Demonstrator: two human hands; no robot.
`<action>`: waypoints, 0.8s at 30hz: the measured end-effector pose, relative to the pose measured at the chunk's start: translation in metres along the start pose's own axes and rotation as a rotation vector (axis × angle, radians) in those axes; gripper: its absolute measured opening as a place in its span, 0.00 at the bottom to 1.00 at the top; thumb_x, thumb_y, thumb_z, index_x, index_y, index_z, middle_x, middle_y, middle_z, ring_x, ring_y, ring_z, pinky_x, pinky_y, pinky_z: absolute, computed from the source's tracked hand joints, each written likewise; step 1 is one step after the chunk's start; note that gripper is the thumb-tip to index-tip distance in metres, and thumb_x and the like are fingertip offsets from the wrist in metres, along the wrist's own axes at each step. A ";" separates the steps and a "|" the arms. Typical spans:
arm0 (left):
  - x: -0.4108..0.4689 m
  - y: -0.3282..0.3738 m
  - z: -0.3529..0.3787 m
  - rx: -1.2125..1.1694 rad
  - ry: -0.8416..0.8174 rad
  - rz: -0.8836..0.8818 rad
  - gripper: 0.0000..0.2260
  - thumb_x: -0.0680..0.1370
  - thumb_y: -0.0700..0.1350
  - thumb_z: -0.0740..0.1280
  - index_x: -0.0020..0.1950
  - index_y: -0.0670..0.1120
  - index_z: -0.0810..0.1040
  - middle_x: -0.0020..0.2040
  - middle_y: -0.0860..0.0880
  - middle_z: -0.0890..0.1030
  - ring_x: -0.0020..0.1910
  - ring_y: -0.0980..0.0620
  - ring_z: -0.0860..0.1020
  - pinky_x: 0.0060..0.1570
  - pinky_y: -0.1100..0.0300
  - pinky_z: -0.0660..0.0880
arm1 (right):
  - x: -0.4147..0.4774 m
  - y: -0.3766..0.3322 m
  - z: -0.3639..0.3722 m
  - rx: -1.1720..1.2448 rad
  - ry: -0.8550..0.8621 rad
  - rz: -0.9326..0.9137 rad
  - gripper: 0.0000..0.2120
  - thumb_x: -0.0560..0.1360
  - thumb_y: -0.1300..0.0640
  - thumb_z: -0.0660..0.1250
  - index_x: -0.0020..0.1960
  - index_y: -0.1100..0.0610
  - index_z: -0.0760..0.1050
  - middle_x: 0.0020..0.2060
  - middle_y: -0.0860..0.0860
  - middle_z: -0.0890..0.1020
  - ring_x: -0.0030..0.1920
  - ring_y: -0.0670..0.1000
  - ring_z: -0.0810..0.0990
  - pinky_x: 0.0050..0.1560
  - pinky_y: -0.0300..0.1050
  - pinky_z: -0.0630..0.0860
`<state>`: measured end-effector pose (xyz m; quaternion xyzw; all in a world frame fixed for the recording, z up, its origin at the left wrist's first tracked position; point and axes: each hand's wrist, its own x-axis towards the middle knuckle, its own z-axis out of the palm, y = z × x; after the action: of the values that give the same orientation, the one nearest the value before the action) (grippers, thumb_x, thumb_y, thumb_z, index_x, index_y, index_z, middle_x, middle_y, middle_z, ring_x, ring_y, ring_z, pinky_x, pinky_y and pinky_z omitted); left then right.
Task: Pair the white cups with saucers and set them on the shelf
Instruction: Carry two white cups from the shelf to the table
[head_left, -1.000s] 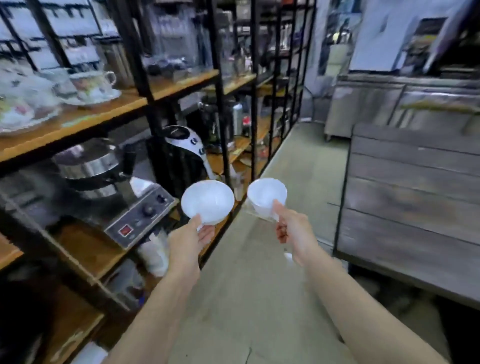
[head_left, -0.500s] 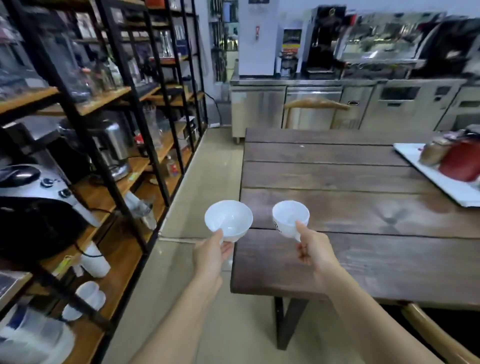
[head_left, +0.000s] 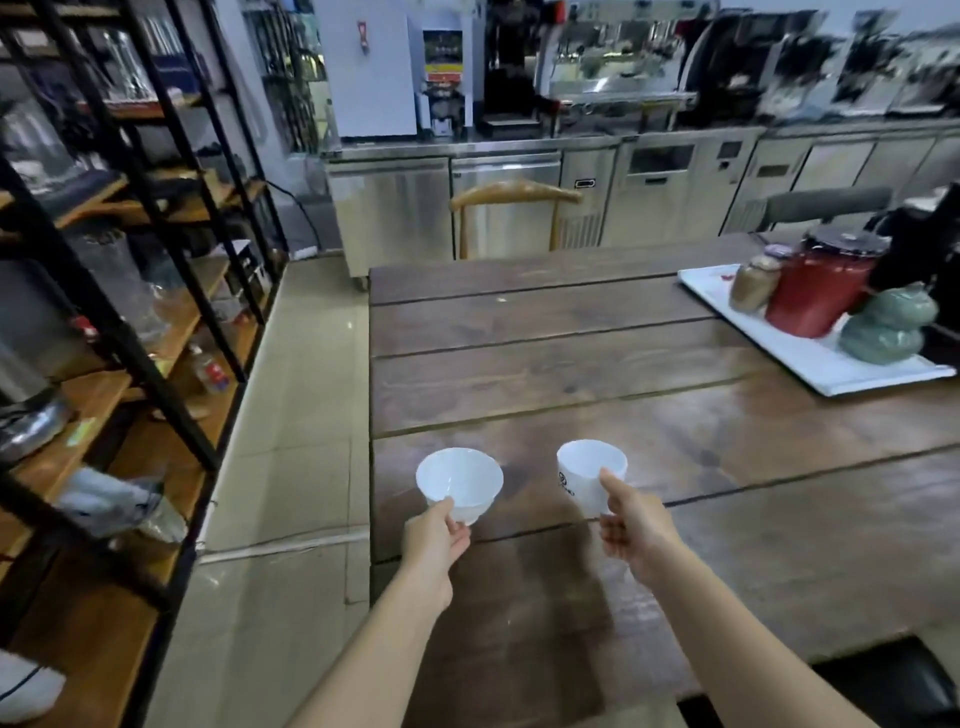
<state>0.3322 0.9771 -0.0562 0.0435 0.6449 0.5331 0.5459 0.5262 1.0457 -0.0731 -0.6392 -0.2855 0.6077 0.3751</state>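
Left hand (head_left: 435, 540) grips a wide white cup (head_left: 459, 483), right hand (head_left: 631, 527) grips a narrower printed white cup (head_left: 587, 475); both held above the wooden tabletop (head_left: 571, 374).

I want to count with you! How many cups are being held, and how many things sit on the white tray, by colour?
White cups: 2, one in the left hand, one in the right hand
Red pot on the tray: 1
Green jar: 1
Brown jar: 1
Total: 5
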 end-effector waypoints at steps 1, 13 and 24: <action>0.006 0.001 0.007 0.007 0.005 -0.022 0.11 0.79 0.41 0.63 0.37 0.39 0.69 0.39 0.47 0.74 0.50 0.46 0.77 0.57 0.54 0.73 | 0.007 -0.004 -0.001 0.003 0.011 0.016 0.15 0.74 0.48 0.66 0.37 0.58 0.68 0.32 0.52 0.68 0.23 0.50 0.66 0.26 0.40 0.62; 0.055 -0.002 0.043 0.091 -0.055 -0.097 0.13 0.80 0.39 0.60 0.55 0.28 0.75 0.38 0.46 0.75 0.42 0.51 0.75 0.68 0.51 0.67 | 0.063 -0.008 -0.013 0.057 0.010 0.086 0.15 0.79 0.51 0.57 0.49 0.63 0.70 0.36 0.57 0.75 0.32 0.52 0.73 0.31 0.42 0.68; 0.057 -0.014 0.056 0.189 -0.005 -0.101 0.11 0.79 0.46 0.62 0.48 0.39 0.76 0.47 0.45 0.79 0.55 0.47 0.77 0.62 0.50 0.70 | 0.075 -0.001 -0.026 -0.018 -0.080 0.095 0.16 0.78 0.46 0.58 0.51 0.60 0.72 0.48 0.58 0.78 0.39 0.52 0.79 0.37 0.45 0.72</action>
<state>0.3591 1.0430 -0.0946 0.0637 0.6924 0.4417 0.5670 0.5595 1.1045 -0.1150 -0.6305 -0.2751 0.6472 0.3285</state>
